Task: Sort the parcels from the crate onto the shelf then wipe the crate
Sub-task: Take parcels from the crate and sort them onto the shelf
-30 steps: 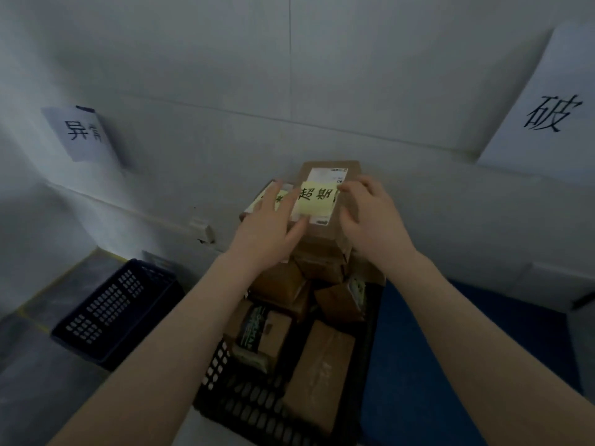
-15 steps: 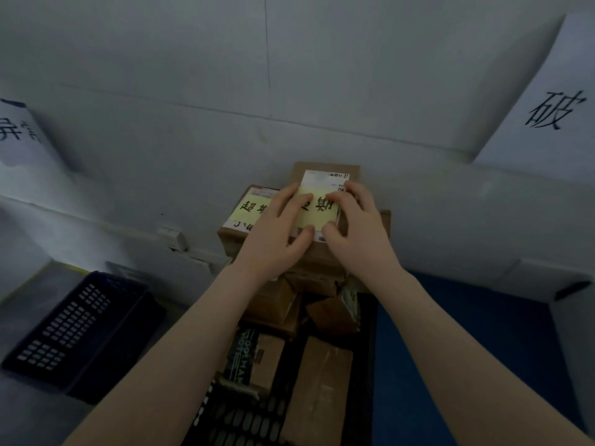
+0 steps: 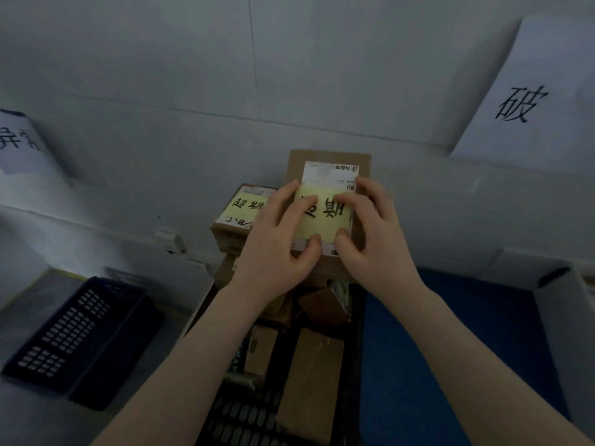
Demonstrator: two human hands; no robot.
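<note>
A black slotted crate [image 3: 244,416] below me holds several brown cardboard parcels [image 3: 312,378], piled high at its far end. The top parcel [image 3: 328,156] carries a white shipping label and a yellow note [image 3: 325,220] with black handwriting. My left hand [image 3: 277,252] and my right hand [image 3: 376,249] hold this parcel from either side, forefingers and thumbs pressed on the note. Just left of it lies a second parcel [image 3: 241,207] with its own yellow note, partly hidden by my left hand.
An empty dark blue crate [image 3: 74,336] sits on the grey surface at the left. A blue surface [image 3: 450,349] lies right of the black crate, bounded by a white wall [image 3: 566,317]. Paper signs hang at the right [image 3: 528,101] and left [image 3: 19,140] on the pale back panel.
My view has shifted right and closer. Both hands have settled flatter on the yellow note, and the second noted parcel now shows more fully at the left.
</note>
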